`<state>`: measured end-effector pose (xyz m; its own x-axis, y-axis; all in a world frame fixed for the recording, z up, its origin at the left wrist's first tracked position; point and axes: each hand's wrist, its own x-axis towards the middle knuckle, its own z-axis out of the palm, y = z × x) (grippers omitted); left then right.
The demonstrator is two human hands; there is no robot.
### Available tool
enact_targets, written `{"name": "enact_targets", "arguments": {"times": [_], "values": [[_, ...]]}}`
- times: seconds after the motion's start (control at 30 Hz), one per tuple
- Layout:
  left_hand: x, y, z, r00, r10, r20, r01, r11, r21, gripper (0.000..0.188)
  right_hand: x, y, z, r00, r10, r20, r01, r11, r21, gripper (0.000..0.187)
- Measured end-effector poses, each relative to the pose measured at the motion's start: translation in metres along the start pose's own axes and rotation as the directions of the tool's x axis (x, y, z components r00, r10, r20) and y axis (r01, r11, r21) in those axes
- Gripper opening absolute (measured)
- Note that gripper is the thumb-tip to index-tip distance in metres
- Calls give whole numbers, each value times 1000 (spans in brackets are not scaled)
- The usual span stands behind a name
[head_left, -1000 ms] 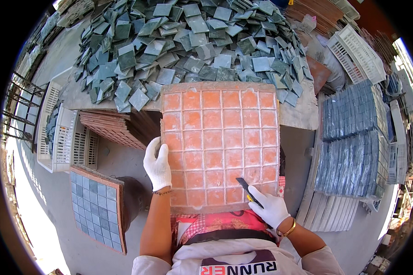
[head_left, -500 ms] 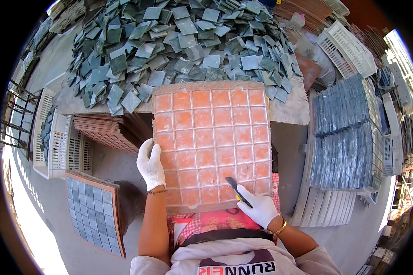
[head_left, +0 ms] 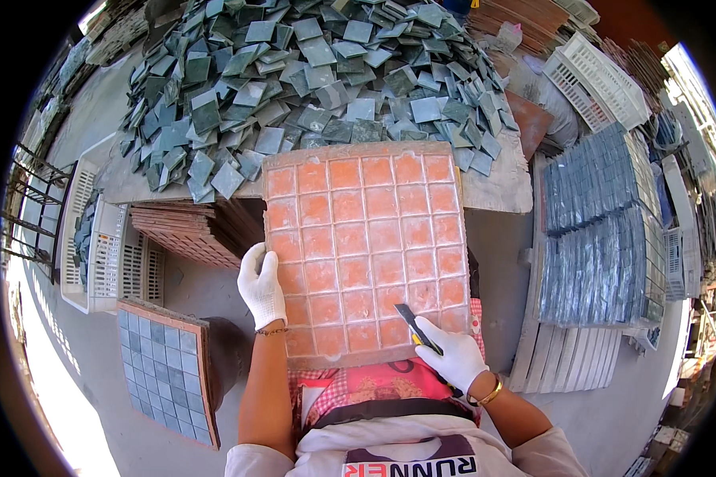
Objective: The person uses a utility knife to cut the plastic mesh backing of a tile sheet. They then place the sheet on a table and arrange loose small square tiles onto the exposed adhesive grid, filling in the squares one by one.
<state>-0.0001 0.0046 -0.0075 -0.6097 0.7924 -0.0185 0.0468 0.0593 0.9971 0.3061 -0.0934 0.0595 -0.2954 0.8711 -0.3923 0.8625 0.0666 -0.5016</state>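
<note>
A square orange tray with a raised grid (head_left: 364, 238) rests on my lap, its far edge against the table. White dust marks its grid lines. My left hand (head_left: 261, 288), in a white glove, is closed around the tray's left edge, thumb on the near face. In my gloved right hand (head_left: 452, 355) is a utility knife (head_left: 418, 330) with a black and yellow handle. Its blade points up and left over the lower right cells of the tray; whether it touches cannot be made out.
Loose green-grey stone tiles (head_left: 318, 79) are heaped on the table (head_left: 497, 187) ahead. Orange trays (head_left: 187, 230) are stacked beneath. A filled tile panel (head_left: 161, 370) leans at left by a white crate (head_left: 103, 262). Wrapped tile stacks (head_left: 601, 230) stand at right, a white crate (head_left: 601, 79) behind.
The knife and my right hand have shifted slightly to the right over the tray. My left hand keeps its hold on the edge.
</note>
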Motion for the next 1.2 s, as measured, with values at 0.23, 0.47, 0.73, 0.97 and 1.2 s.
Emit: {"name": "enact_targets", "arguments": {"times": [0.23, 0.47, 0.73, 0.97, 1.2], "values": [[3, -10, -4, 1000, -17, -21, 16, 999, -47, 21, 1, 2, 2, 991, -105, 79, 108, 994, -28, 52], [3, -8, -3, 1000, 10, -1, -10, 1000, -28, 21, 64, -16, -46, 924, -316, 217, 375, 864, -337, 49], [-1, -3, -1, 1000, -1, -28, -1, 999, -39, 20, 70, -17, -46, 860, -269, 433, 430, 839, -333, 53], [-2, 4, 0, 1000, -1, -31, 2, 999, 33, 21, 69, -26, -53, 848, -179, 499, 395, 841, -370, 55], [-1, 3, 0, 1000, -1, -21, 2, 999, 45, 23, 76, -12, -56, 871, -321, 371, 419, 881, -222, 51]]}}
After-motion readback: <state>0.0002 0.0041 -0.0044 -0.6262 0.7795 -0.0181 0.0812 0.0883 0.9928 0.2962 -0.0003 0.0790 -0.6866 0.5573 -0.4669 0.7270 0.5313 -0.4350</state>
